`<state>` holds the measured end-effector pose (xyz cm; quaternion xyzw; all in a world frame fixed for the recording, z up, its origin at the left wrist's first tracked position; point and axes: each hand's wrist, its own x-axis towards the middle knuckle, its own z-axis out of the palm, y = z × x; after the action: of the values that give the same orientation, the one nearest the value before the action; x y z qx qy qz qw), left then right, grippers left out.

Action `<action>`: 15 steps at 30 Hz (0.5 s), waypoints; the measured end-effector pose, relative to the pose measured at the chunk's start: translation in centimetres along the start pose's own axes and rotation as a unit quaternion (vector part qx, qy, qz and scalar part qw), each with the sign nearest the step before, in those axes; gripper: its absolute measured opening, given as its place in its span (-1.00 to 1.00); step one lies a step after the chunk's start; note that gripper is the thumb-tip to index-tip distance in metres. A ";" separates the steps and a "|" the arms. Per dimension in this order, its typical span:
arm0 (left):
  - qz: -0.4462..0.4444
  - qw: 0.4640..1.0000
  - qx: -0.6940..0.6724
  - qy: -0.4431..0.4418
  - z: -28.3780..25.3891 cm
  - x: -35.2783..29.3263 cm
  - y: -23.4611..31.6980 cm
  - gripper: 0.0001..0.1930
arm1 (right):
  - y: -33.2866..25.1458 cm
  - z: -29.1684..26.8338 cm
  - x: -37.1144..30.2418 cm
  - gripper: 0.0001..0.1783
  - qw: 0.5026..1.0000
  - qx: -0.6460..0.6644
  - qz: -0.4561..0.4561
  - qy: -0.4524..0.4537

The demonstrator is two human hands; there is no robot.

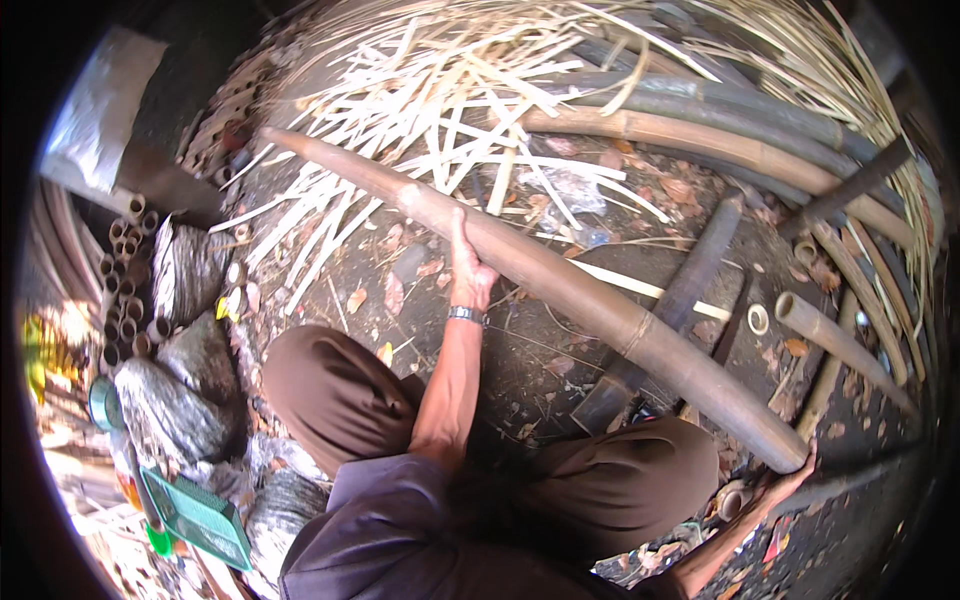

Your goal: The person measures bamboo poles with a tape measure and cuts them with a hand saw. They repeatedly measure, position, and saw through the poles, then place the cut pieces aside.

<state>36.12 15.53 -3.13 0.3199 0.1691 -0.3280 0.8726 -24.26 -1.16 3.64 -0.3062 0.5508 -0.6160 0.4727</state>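
A long brown bamboo pole (560,283) slants across in front of me, from the far left down to the near right. My left hand (470,268) grips it from below, left of its middle, with the thumb up along its near side and the other fingers hidden beneath it. At the pole's thick near end, my right hand (790,483) is closed around the underside, its fingers partly hidden. Under the pole, a darker bamboo piece (690,275) lies crosswise on the ground. Pale split bamboo strips (430,110) are heaped beyond the pole's far half.
Several long bamboo poles (720,145) lie at the far right. A shorter bamboo tube (830,335) and a cut ring (758,319) are on the leaf-strewn soil. To my left are stacked bamboo tubes (125,290), grey plastic bundles (180,400) and a green basket (195,520).
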 end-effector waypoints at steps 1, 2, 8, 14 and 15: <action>-0.008 1.000 0.004 0.007 1.7 -1.1 0.6 -0.12 | 0.0 -0.1 -0.1 -0.45 1.000 -0.006 -0.012 -0.001; 0.013 0.999 0.010 -0.033 2.7 -1.0 1.9 -0.14 | 0.2 0.3 -0.3 -0.43 1.000 -0.009 -0.020 -0.009; 0.164 0.952 0.046 -0.255 20.6 -3.2 10.0 -0.30 | 7.7 0.6 -2.7 -0.27 0.996 0.007 0.009 -0.091; 0.263 0.788 0.361 -0.424 38.1 -13.5 20.6 -0.27 | 9.5 8.1 -7.5 -0.36 0.930 -0.304 0.032 -0.203; 0.290 0.754 0.401 -0.431 39.5 -14.9 20.4 -0.27 | 8.6 8.9 -6.8 -0.38 0.925 -0.317 -0.020 -0.211</action>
<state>42.54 7.82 42.67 0.4985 -0.4732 -0.1999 0.6983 -11.68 2.13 -1.83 -0.5736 0.5988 -0.3397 0.4438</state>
